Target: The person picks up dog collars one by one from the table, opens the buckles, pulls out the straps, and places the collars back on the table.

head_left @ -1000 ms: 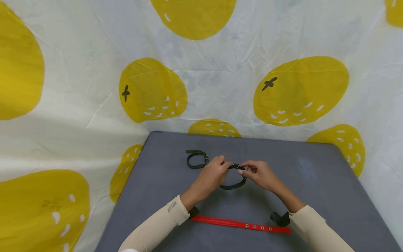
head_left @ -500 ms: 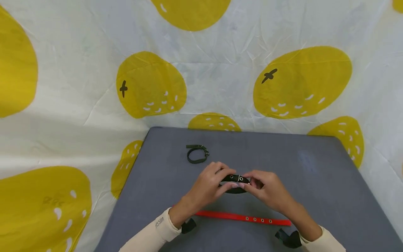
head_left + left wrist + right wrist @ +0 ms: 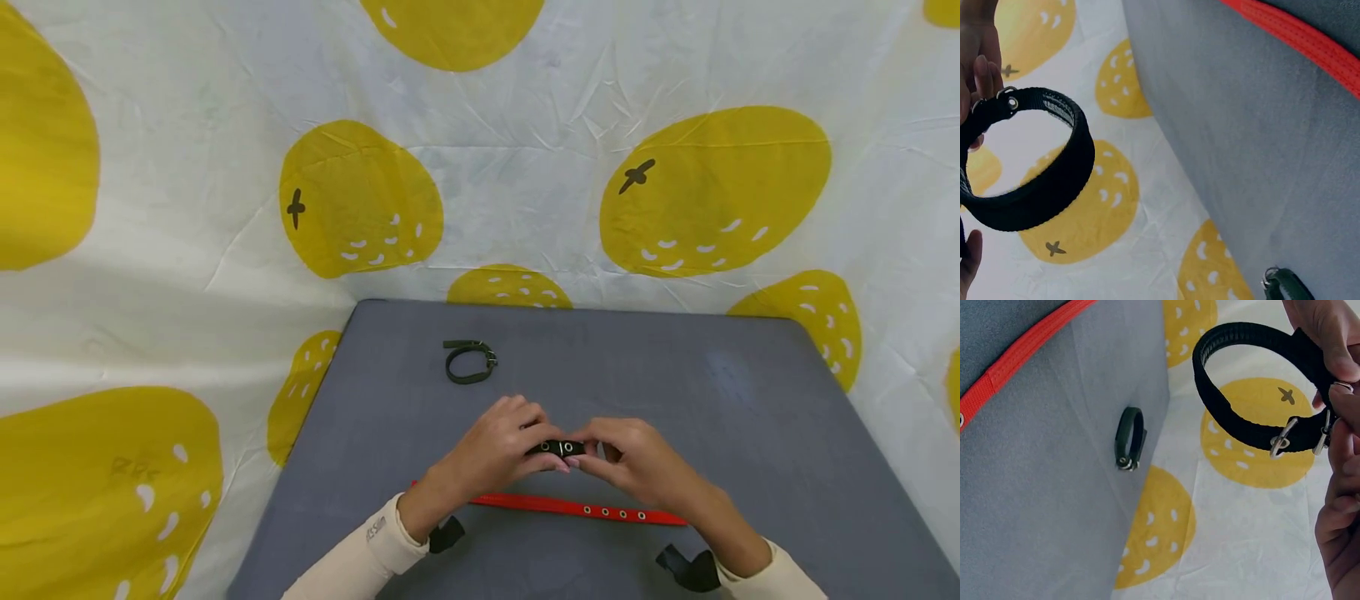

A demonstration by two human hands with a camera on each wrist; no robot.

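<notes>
Both hands hold a black collar [image 3: 553,448] up above the table; metal eyelets and a buckle show between the fingers. My left hand [image 3: 491,446] pinches its strap from the left. From the right, my right hand [image 3: 637,458] pinches it near the buckle. In the right wrist view the collar [image 3: 1254,434] forms a closed loop with metal hardware at its lower right. The left wrist view shows the collar's [image 3: 1054,194] wide band and an eyelet. A dark green collar [image 3: 468,382] lies looped beyond the hands. A red collar [image 3: 525,502] lies stretched out below them.
The grey table [image 3: 675,367] has its far edge against a white cloth [image 3: 517,200] printed with yellow fruit shapes. Cloth also hangs along the left and right sides.
Both hands have come nearer the body with the black collar. Its strap has turned so the eyelets face the head camera. The green and red collars have stayed in place.
</notes>
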